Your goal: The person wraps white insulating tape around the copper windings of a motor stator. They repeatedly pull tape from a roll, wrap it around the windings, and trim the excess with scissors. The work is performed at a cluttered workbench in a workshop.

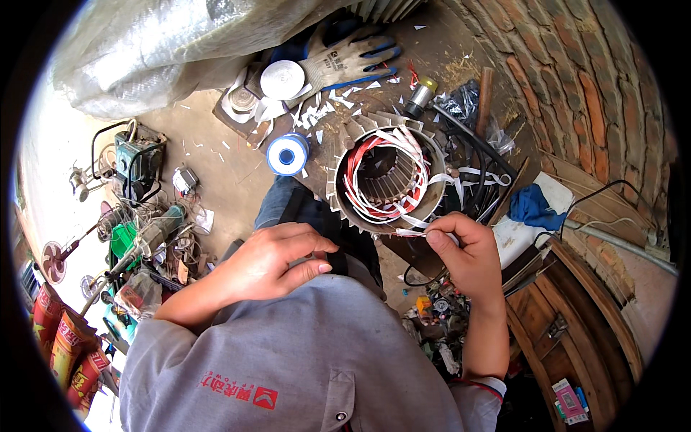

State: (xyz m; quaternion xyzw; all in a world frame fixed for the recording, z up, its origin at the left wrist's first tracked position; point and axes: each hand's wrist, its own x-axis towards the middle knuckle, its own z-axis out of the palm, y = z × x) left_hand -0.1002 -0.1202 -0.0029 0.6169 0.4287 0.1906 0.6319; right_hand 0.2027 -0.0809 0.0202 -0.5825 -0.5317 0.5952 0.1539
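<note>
A finned metal motor stator (338, 183) stands upright on the work surface, with a red and white coil (354, 173) inside it and white tape strips hanging from its right side. My right hand (468, 255) pinches a white strip (414, 232) at the stator's front right rim. My left hand (281, 263) is left of and below the stator, in front of my body, loosely curved with thumb and fingers apart and nothing visible in it.
White tape rolls (282, 79), a blue-rimmed spool (277, 147), gloves (345, 68), paper scraps and a cylindrical tool (425, 90) lie around the stator. Machinery (137, 165) crowds the left floor. A brick wall (561, 86) and wooden boards (590, 317) are at right.
</note>
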